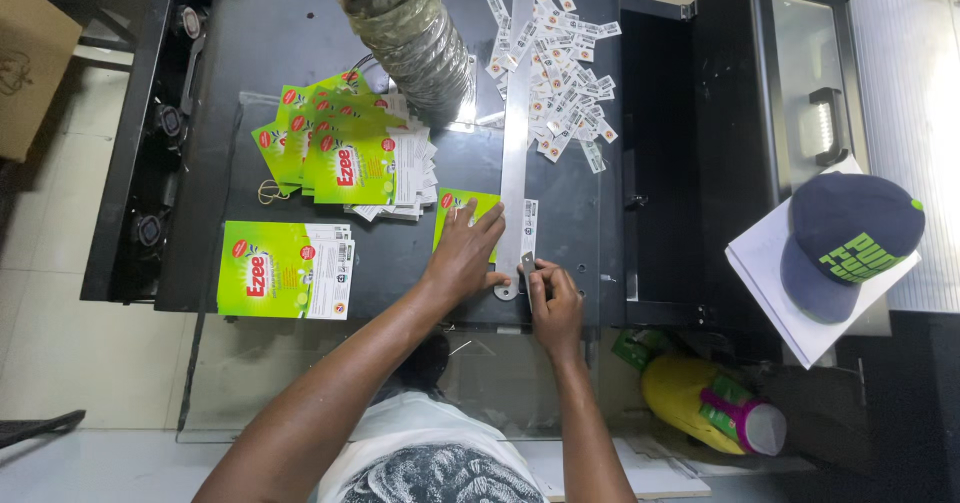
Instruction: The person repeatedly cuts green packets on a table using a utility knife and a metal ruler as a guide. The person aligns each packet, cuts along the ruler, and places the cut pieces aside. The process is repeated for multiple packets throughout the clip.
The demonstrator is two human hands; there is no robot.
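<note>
Hands cutting a green label at a dark table [300, 23].
Left hand [468, 253] presses flat on the metal ruler [518, 113] and label [462, 206], centre frame; right hand [553, 298] pinches a small blade [527, 261] at the ruler's edge.

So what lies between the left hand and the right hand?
In the head view, the long flat metal ruler runs between left hand and right hand, lying over the green printed label.

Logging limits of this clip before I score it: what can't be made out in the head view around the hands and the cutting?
- Small blade in the right hand: mostly covered by the fingers; its type is unclear.
- Green label under the left hand: its lower part is hidden by the hand and the metal ruler.
- Cut strips: too small to tell apart.
- Ruler's far end: cut off by the top edge.
</note>
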